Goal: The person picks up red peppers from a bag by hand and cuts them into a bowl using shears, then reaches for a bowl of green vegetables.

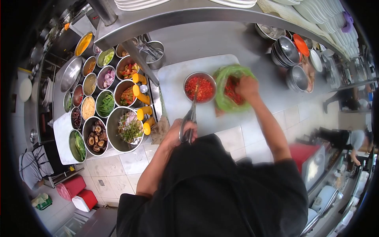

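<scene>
My left hand point(182, 133) is closed around the handles of metal scissors point(190, 116). The scissors' blades point into a steel bowl point(185, 91) of chopped red chili point(203, 87). Right of the bowl lies a green plastic bag point(227, 72), open at the top, with whole red chilies point(231, 91) inside. My right hand point(248, 87) is closed at the bag's right side, over the chilies; what its fingers hold is hidden and slightly blurred. Bowl and bag rest on a white cutting board point(171, 79).
Several steel containers of vegetables, including mushrooms point(96, 140), stand at the left beside yellow-capped bottles point(141, 94). Stacked metal bowls point(286, 51) sit at the back right. A steel shelf point(177, 17) crosses above. People point(345, 138) point(33, 168) appear at both sides.
</scene>
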